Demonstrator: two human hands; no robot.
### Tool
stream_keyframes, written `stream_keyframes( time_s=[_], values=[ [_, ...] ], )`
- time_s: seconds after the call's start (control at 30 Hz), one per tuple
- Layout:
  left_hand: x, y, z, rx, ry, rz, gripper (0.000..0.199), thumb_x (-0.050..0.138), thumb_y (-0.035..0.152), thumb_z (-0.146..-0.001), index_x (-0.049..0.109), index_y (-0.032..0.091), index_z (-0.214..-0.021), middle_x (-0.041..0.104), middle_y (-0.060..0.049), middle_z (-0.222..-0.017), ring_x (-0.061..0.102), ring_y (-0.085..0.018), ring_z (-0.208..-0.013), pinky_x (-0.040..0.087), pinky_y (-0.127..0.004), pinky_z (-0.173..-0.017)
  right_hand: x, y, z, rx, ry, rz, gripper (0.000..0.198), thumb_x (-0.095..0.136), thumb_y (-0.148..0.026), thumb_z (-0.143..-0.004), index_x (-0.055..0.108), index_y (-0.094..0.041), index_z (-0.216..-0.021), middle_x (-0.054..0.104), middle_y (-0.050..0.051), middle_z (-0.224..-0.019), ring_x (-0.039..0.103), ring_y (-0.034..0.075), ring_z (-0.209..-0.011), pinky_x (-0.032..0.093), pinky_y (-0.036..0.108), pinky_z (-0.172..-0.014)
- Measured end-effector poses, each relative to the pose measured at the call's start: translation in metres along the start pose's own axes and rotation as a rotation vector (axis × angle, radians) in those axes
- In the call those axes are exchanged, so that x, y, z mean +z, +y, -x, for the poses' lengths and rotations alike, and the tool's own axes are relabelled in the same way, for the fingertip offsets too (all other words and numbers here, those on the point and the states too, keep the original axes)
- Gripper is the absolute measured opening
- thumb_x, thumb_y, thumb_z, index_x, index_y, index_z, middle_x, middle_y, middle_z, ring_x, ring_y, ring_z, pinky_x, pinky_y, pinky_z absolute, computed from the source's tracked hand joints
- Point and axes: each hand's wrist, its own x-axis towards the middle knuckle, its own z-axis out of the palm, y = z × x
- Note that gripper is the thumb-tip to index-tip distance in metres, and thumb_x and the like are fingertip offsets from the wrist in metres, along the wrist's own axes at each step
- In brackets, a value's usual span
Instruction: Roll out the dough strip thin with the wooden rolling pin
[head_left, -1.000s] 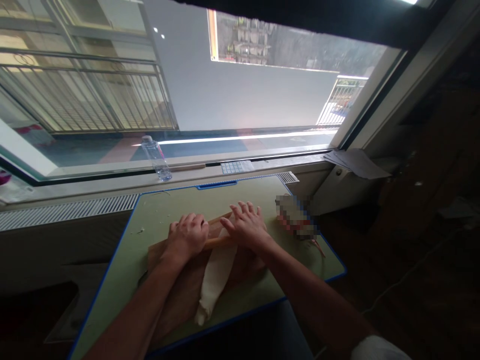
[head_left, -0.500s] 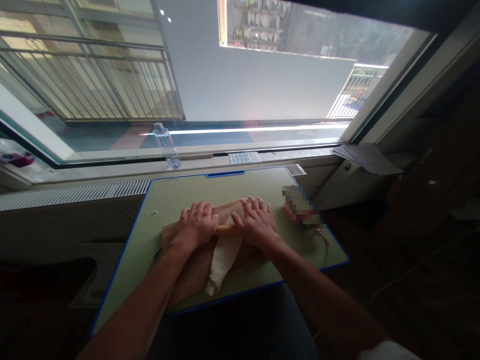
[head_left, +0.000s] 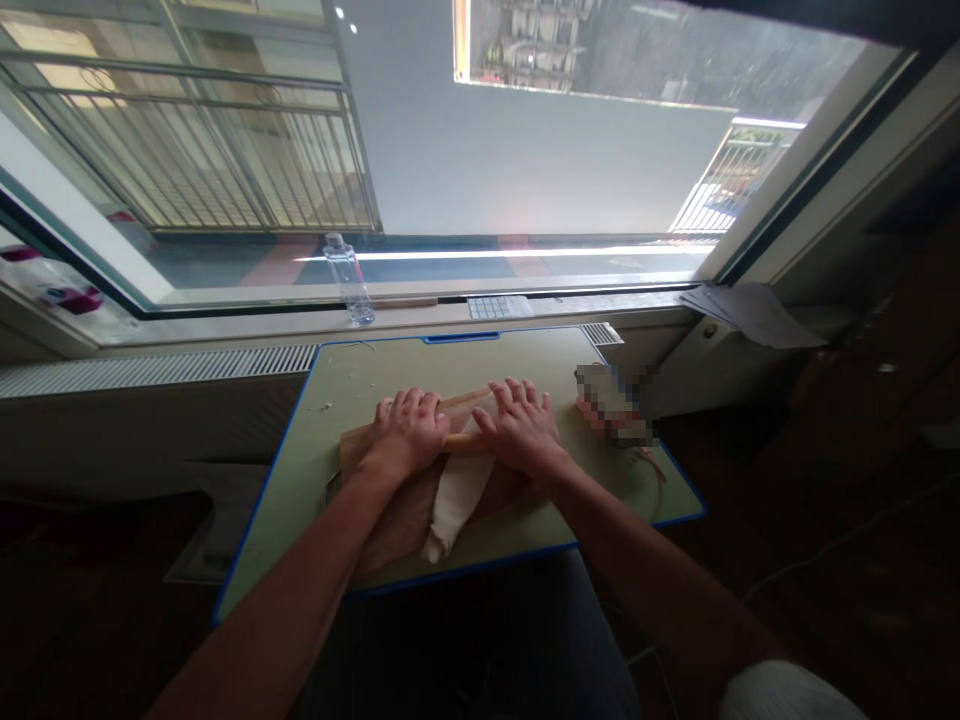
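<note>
A wooden rolling pin (head_left: 463, 442) lies across a long strip of pale dough (head_left: 457, 497). My left hand (head_left: 412, 430) rests over the pin's left part, fingers curved over it. Over its right part lies my right hand (head_left: 519, 425), palm down, thumb toward the middle. Only a short stretch of the pin shows between the thumbs; its ends are hidden under the hands. The dough runs on beyond the pin, and its narrow near end reaches toward me. Beneath it is a wooden board (head_left: 401, 505), set at an angle.
The board stands on a green, blue-edged table (head_left: 292, 500). A blurred-out object (head_left: 619, 405) lies at the table's right. Along the window sill stand a clear bottle (head_left: 349, 280) and a flat gridded item (head_left: 491, 307). Papers (head_left: 750, 312) lie at the sill's right end.
The camera view has shifted, so the whole scene sits slightly further right and higher. Both hands stay on the rolling pin, at about the same place on the dough.
</note>
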Motion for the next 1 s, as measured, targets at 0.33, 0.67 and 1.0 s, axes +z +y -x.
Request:
stream_keyframes(
  time_s=[0.33,0.67,1.0],
  values=[
    [-0.004,-0.003,-0.027,0.008,-0.029,-0.002,0.040,0.039,0.039,-0.105,0.074,0.020,-0.108,0.078,-0.015,-0.119,0.067,-0.032,-0.119,0.044,-0.049,-0.100,-0.003,0.004,-0.034,-0.008,-0.066,-0.035,0.072,0.037,-0.065,-0.111,0.044,-0.022,-0.168,0.038,0.015,-0.176,0.029,0.039,-0.162,0.026,0.065,-0.129],
    [-0.011,-0.003,-0.057,-0.039,-0.077,-0.041,0.063,0.033,0.053,-0.107,0.085,0.017,-0.100,0.082,-0.021,-0.105,0.076,-0.036,-0.108,0.043,-0.050,-0.098,0.004,0.009,-0.070,0.027,0.026,-0.067,0.070,0.038,-0.068,-0.111,0.055,-0.017,-0.157,0.052,0.018,-0.165,0.040,0.036,-0.154,0.028,0.062,-0.127],
    [-0.010,-0.002,-0.053,-0.034,-0.064,-0.003,0.056,0.036,0.050,-0.107,0.082,0.020,-0.101,0.082,-0.018,-0.109,0.074,-0.034,-0.113,0.046,-0.050,-0.100,0.004,0.008,-0.061,0.027,0.077,-0.084,0.067,0.040,-0.068,-0.110,0.059,-0.018,-0.151,0.057,0.019,-0.159,0.044,0.036,-0.149,0.030,0.064,-0.125]
  ],
)
